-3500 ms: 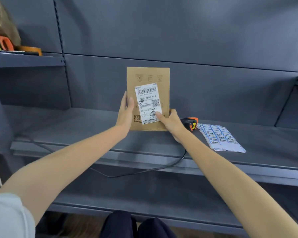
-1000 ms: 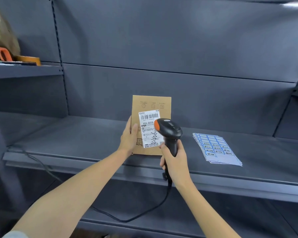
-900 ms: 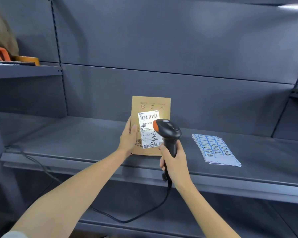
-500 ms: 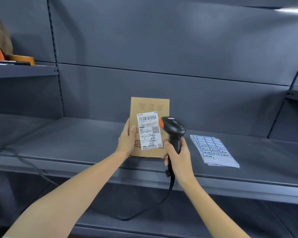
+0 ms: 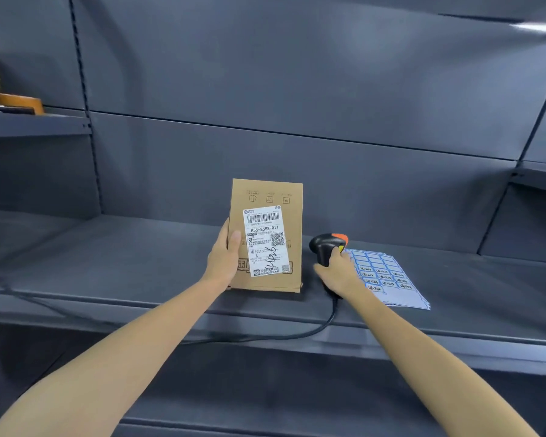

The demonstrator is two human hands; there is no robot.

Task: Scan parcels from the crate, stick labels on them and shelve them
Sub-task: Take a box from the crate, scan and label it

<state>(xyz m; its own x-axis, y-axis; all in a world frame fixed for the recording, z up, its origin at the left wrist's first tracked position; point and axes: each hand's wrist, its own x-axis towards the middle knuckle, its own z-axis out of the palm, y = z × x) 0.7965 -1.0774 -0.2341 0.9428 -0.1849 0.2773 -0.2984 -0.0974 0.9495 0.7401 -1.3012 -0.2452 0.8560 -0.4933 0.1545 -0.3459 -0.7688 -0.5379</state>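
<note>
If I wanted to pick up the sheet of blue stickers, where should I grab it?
The sticker sheet lies flat on the shelf, so there is nothing to wrap fingers around. The best grip is probably a pinch on its near right corner, coming from the front right. That corner is bare and close to the shelf's front edge, while the right hand and the scanner crowd its left side.

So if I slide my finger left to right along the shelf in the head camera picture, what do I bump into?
left hand → brown parcel → scanner → sheet of blue labels
</note>
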